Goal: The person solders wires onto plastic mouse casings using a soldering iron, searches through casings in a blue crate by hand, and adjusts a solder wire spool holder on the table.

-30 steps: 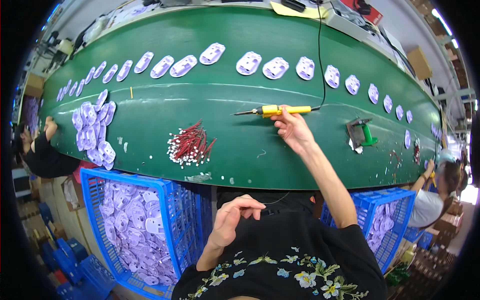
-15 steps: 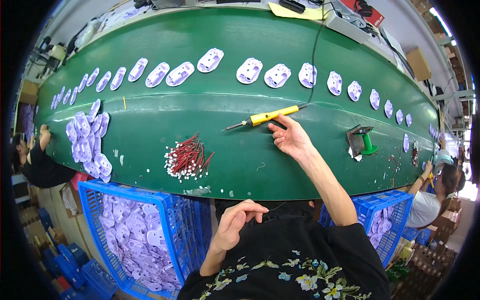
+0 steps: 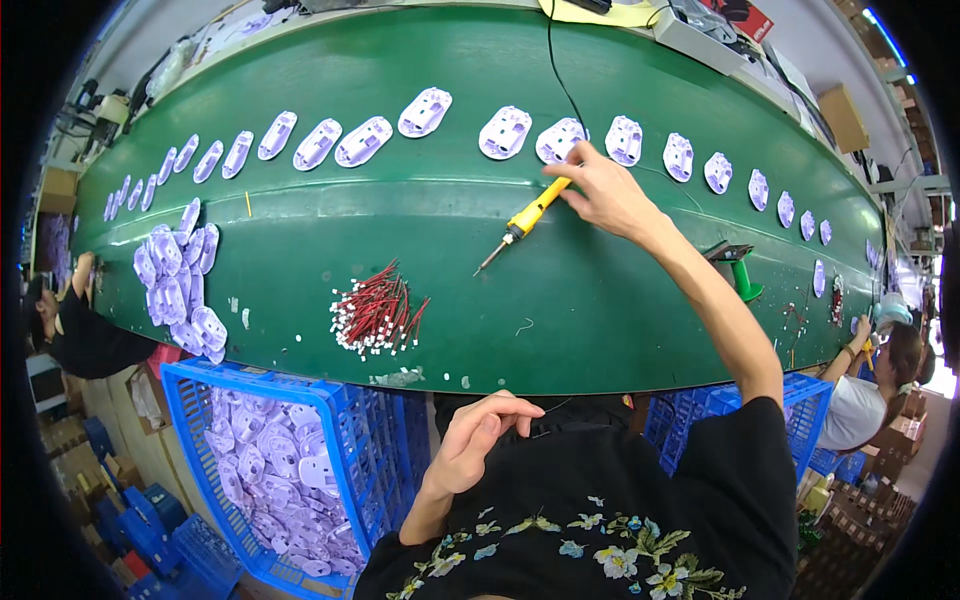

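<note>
My right hand (image 3: 612, 195) is closed on the rear end of a yellow soldering iron (image 3: 530, 216), beside its black cord. The iron's metal tip slants down to the left above the green table (image 3: 600, 330). Low in front of my body is my left hand (image 3: 478, 438), fingers bent together in a pinch. A thin wire (image 3: 560, 408) sticks out from its fingertips. On the table lies a heap of red-and-black leads with white connectors (image 3: 376, 312). Pale purple plastic shells (image 3: 505, 133) form a long row beyond my hands.
More shells are piled at the left (image 3: 178, 270) and fill a blue crate (image 3: 330, 440) below the table edge. A green spool on a stand (image 3: 742, 275) is right of my forearm. Another blue crate (image 3: 690, 410) sits at lower right. One person works at each end.
My right hand has moved up and away, now gripping the iron, which has turned steeper and shifted right. The spool stand has turned or tipped. My left hand has barely moved.
</note>
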Demonstrator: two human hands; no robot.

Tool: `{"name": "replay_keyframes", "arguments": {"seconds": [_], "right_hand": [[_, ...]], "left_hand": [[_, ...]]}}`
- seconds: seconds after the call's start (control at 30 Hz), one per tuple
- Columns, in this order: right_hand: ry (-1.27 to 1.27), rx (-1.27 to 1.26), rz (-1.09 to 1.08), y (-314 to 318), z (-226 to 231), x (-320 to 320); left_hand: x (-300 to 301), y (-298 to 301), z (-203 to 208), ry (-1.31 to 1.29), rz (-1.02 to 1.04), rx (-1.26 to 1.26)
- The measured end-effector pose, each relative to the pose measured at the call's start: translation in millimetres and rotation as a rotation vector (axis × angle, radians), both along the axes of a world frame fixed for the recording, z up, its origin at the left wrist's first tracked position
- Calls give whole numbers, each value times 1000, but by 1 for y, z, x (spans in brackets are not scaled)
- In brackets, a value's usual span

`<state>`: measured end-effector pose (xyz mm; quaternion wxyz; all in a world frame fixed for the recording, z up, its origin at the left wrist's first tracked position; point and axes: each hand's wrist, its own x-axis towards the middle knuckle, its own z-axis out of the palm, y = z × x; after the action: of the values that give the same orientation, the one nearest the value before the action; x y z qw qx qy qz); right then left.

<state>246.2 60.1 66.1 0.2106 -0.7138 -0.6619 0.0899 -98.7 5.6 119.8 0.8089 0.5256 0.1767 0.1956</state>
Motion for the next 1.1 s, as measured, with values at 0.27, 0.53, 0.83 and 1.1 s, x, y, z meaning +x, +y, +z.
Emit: {"name": "replay_keyframes", "arguments": {"seconds": [0.27, 0.53, 0.83, 1.1], "right_hand": [[-44, -45, 237, 8, -11, -24], [49, -27, 265, 21, -16, -77], [369, -127, 230, 15, 52, -100], [1180, -878, 403, -98, 52, -196]], "left_hand": [[-4, -5, 2, -12, -39, -37], [-3, -6, 7, 36, -65, -38], [-17, -4, 17, 43, 86, -35], [-66, 37, 39, 234, 505, 602]]}}
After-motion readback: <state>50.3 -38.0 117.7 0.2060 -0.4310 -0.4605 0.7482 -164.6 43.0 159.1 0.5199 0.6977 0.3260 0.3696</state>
